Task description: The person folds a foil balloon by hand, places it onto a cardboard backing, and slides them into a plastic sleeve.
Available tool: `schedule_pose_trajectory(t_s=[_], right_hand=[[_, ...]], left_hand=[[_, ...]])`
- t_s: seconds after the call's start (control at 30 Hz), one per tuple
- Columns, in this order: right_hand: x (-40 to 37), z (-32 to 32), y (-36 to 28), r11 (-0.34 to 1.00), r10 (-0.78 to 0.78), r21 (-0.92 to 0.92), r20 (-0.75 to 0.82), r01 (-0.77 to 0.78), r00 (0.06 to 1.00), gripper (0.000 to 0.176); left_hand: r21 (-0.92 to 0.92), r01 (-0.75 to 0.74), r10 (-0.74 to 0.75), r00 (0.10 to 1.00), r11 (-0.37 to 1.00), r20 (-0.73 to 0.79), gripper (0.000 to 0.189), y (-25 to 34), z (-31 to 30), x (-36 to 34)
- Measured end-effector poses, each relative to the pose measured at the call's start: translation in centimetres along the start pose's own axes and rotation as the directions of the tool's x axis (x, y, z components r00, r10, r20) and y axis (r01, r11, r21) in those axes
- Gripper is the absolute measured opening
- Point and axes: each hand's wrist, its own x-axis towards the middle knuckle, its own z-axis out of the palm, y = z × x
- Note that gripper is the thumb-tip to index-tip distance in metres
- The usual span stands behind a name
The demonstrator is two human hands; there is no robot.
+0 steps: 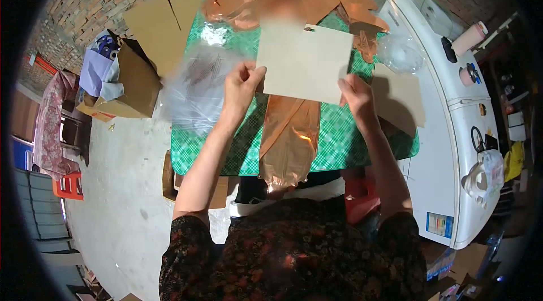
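Observation:
A flat cream-coloured rectangular card [308, 60] is held up over the table by both hands. My left hand [242, 83] pinches its lower left corner between thumb and fingers. At the lower right corner my right hand [355, 93] grips it the same way. Below the card a flat copper-coloured foil piece [289, 140] lies on the green checked tablecloth [334, 148], its lower end hanging over the near edge. The card covers the foil's upper part. To the left of my left hand lie clear plastic bags [201, 89], partly blurred.
More copper foil pieces [322, 2] are heaped at the table's far side. A cardboard box [133, 83] stands on the left, with a red stool [69, 186] further out. On the right lies a white fridge [435, 148] with small items on it.

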Motion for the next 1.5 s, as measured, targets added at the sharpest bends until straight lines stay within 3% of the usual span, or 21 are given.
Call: schedule_pose_trajectory(t_s=[0.1,0.13,0.23,0.3,0.37,0.47,0.6,0.7,0.97,1.07,1.17,1.37,1.5], right_hand=[[2.5,1.8,1.0,0.995,0.073,-0.073,0.059,-0.068,0.996,0.017],[3.5,2.3,2.5,0.991,0.095,-0.100,0.093,-0.086,0.991,0.018],[4.1,3.2,4.3,0.980,0.104,-0.179,0.120,-0.082,0.987,0.030],[3.8,3.2,4.3,0.947,0.114,-0.312,0.092,-0.080,0.989,0.035],[3.5,2.9,5.7,0.924,0.010,-0.382,0.069,0.017,0.998,0.039],[3.1,2.5,5.8,0.872,-0.055,-0.481,0.081,0.087,0.995,0.046],[3.0,2.6,5.6,0.811,-0.050,-0.577,0.095,0.096,0.994,0.049],[2.7,2.9,5.3,0.762,0.051,-0.648,0.093,0.022,0.994,0.049],[2.6,3.2,5.1,0.735,0.067,-0.678,0.094,0.015,0.993,0.050],[2.6,3.4,5.3,0.719,0.054,-0.694,0.092,0.025,0.994,0.050],[2.4,3.4,6.0,0.746,0.027,-0.666,0.068,0.025,0.997,0.049],[2.0,3.6,5.4,0.728,-0.057,-0.681,0.050,0.076,0.997,0.048],[1.7,3.8,6.0,0.761,-0.102,-0.640,0.035,0.100,0.994,0.047]], left_hand=[[0.115,0.002,0.000,1.000,0.993,-0.020,0.029,-0.6,0.0,1.5],[0.248,0.051,-0.052,0.999,0.968,-0.003,0.040,-1.4,-0.5,2.1],[0.614,-0.029,0.018,1.000,0.789,0.023,0.045,-3.6,-1.1,3.1],[0.694,-0.033,-0.011,0.998,0.719,0.059,0.044,-4.2,-1.1,3.3],[0.742,-0.107,0.028,0.993,0.662,0.119,0.042,-3.9,-0.6,3.4],[0.719,-0.153,0.083,0.988,0.678,0.132,0.039,-4.7,-0.1,3.6],[0.809,-0.176,0.086,0.984,0.561,0.154,0.038,-5.6,0.1,3.8],[0.869,-0.185,0.079,0.983,0.458,0.167,0.036,-6.1,0.5,3.4],[0.922,-0.125,0.008,0.991,0.365,0.131,0.035,-4.4,1.7,2.5],[0.936,-0.277,0.203,0.951,0.216,0.235,0.038,-5.3,1.3,2.1],[0.928,-0.295,0.210,0.945,0.227,0.249,0.041,-4.1,2.1,1.6],[0.751,-0.547,0.393,0.825,0.370,0.407,0.046,-4.4,3.4,1.9],[0.649,-0.640,0.340,0.768,0.411,0.542,0.048,-3.9,4.0,1.4]])
